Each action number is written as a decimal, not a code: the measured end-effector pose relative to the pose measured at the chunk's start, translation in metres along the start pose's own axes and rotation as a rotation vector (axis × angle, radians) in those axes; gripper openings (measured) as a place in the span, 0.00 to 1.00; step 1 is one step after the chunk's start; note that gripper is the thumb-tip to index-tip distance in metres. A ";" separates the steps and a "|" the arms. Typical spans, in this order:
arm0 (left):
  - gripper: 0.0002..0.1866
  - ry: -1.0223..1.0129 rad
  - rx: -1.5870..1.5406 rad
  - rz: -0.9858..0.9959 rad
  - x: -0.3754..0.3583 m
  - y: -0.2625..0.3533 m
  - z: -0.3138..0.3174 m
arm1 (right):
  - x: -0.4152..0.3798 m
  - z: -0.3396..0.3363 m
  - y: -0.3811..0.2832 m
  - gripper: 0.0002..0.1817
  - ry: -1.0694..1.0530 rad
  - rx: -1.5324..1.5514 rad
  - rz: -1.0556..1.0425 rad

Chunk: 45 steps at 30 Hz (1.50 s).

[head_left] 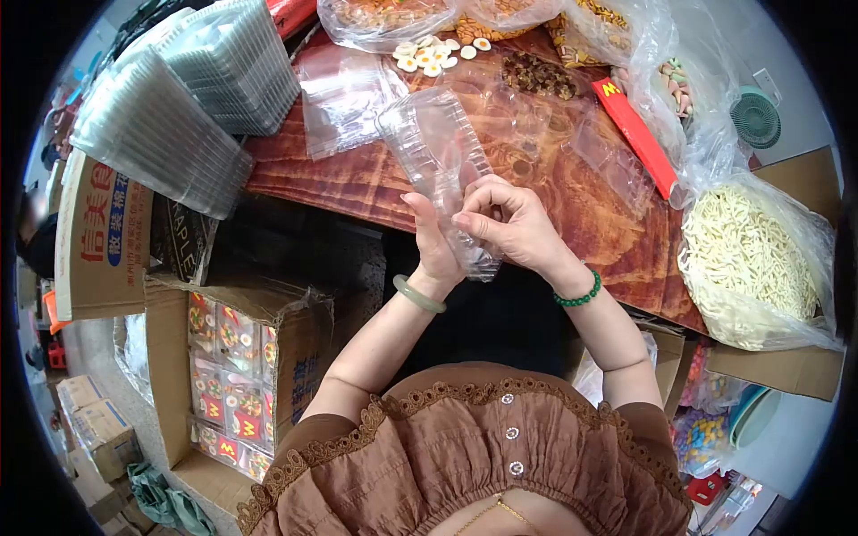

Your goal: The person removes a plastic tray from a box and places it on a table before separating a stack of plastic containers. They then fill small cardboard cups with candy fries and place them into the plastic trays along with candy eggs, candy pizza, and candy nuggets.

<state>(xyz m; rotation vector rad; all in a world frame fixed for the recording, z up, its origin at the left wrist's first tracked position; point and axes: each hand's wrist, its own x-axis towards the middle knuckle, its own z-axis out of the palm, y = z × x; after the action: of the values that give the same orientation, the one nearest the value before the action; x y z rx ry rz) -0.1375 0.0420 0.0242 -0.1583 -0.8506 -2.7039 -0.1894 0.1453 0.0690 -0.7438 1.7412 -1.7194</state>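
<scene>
A clear plastic tray point(438, 129) with ribbed edges slants over the table's near edge, its lower end between my hands. My left hand point(438, 246) holds it from the left side, thumb raised and the other fingers hidden behind the plastic. On the right side, my right hand point(514, 223) pinches at the tray with thumb and bent fingers; what exactly lies between the fingertips is too small to tell. Beyond the tray lie flat clear plastic sheets point(349, 103) and a small pile of egg-shaped candies point(429, 58). Brown candies point(539, 75) sit farther right.
Stacked clear trays point(161, 134) lean at the left. Below them, a carton point(170, 393) holds packed candy trays. A red strip with a yellow M point(635, 138) lies on the wooden table point(572, 241). At right is a bag of pale, strand-shaped candy point(751, 259); other candy bags point(393, 18) line the back.
</scene>
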 end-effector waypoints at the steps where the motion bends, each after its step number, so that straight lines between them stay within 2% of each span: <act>1: 0.54 0.001 -0.001 0.000 0.000 -0.001 -0.001 | 0.000 -0.001 0.001 0.10 -0.001 0.000 0.002; 3: 0.53 -0.024 -0.028 -0.041 0.000 0.001 -0.001 | 0.001 -0.002 0.005 0.09 -0.036 -0.016 -0.110; 15: 0.54 0.048 -0.018 -0.034 0.002 0.006 0.006 | 0.006 -0.005 0.004 0.05 -0.055 0.118 0.085; 19: 0.54 0.052 -0.030 -0.042 0.003 0.004 0.004 | 0.008 -0.005 0.013 0.06 -0.050 0.097 0.028; 22: 0.55 0.111 -0.007 -0.010 0.002 0.005 0.007 | 0.006 -0.002 0.009 0.06 -0.023 -0.034 0.009; 24: 0.45 0.031 -0.031 0.019 0.000 0.005 0.004 | 0.000 0.003 -0.003 0.07 0.053 -0.325 -0.183; 25: 0.45 0.031 -0.031 0.022 0.001 0.006 0.002 | -0.002 0.004 -0.008 0.07 0.050 -0.326 -0.185; 27: 0.31 0.026 0.186 0.049 0.001 0.011 -0.003 | -0.008 0.008 -0.013 0.06 0.072 -0.392 -0.244; 28: 0.25 0.043 0.116 0.009 0.001 0.015 0.000 | -0.009 0.010 -0.012 0.06 0.080 -0.414 -0.283; 30: 0.24 0.091 0.195 0.074 -0.003 0.021 -0.003 | -0.011 0.012 -0.012 0.06 0.096 -0.463 -0.345; 31: 0.24 0.079 0.213 0.065 -0.006 0.027 -0.006 | -0.011 0.012 -0.012 0.05 0.111 -0.511 -0.402; 33: 0.33 0.088 0.255 -0.045 -0.018 0.037 -0.025 | -0.009 0.001 -0.022 0.02 0.109 -0.556 -0.328; 34: 0.47 0.117 0.205 0.074 -0.022 0.043 -0.008 | -0.005 -0.007 -0.023 0.03 0.130 -0.476 -0.230; 36: 0.49 0.181 0.077 0.033 -0.034 0.058 -0.032 | 0.007 -0.028 -0.040 0.05 0.168 -0.279 -0.085; 37: 0.47 0.217 0.062 0.047 -0.041 0.064 -0.042 | 0.021 -0.048 -0.036 0.07 0.118 -0.353 -0.117; 39: 0.47 0.285 0.048 0.018 -0.053 0.085 -0.043 | 0.053 -0.083 -0.014 0.10 -0.025 -0.369 -0.035; 40: 0.46 0.300 0.093 0.075 -0.055 0.088 -0.052 | 0.061 -0.089 -0.016 0.10 -0.025 -0.608 0.107; 41: 0.46 0.295 0.093 0.073 -0.057 0.089 -0.056 | 0.066 -0.090 -0.009 0.10 -0.020 -0.609 0.106; 43: 0.46 0.326 0.058 0.133 -0.061 0.091 -0.055 | 0.075 -0.083 0.014 0.10 0.176 -0.961 0.023; 45: 0.46 0.349 0.108 0.168 -0.063 0.093 -0.057 | 0.063 -0.065 0.019 0.14 0.275 -1.165 -0.253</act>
<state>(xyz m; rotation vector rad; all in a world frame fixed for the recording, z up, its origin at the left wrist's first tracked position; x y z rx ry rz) -0.0494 -0.0470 0.0159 0.2477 -0.8311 -2.4220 -0.2801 0.1433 0.0490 -1.2555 2.9416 -0.7963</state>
